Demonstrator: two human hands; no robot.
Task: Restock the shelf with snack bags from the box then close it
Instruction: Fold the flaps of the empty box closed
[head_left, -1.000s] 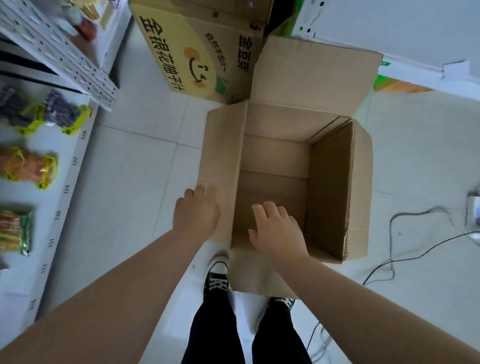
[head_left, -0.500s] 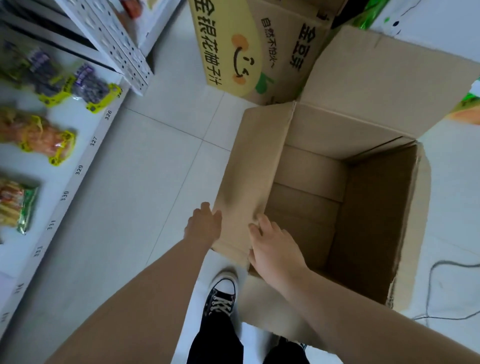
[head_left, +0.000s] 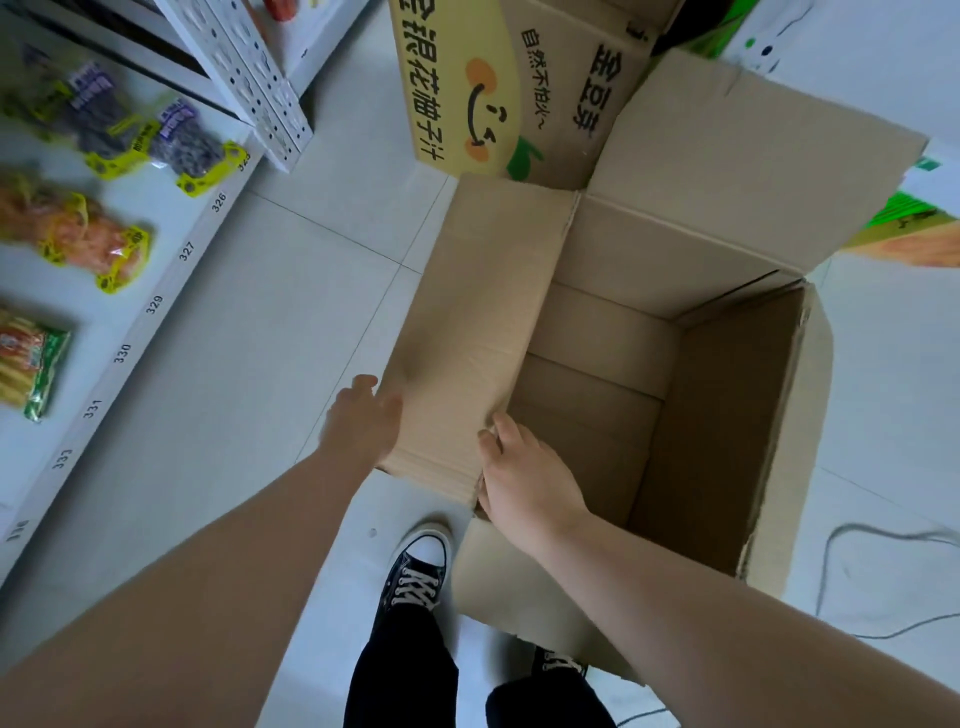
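Tiled floor (head_left: 260, 389), box (head_left: 727, 431) empty: my right hand (head_left: 524, 478) pinches the light, stiff flap (head_left: 483, 322) by its near edge, my left hand (head_left: 363, 423) fingers hidden behind it.

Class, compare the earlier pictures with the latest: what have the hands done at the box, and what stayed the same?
The right hand moved from over the opening to the left flap and now grips its near edge; the flap seems tipped further inward. The left hand stays against the flap's outer face, fingers hidden. The box, its far flap and the shelved snack bags are unchanged.
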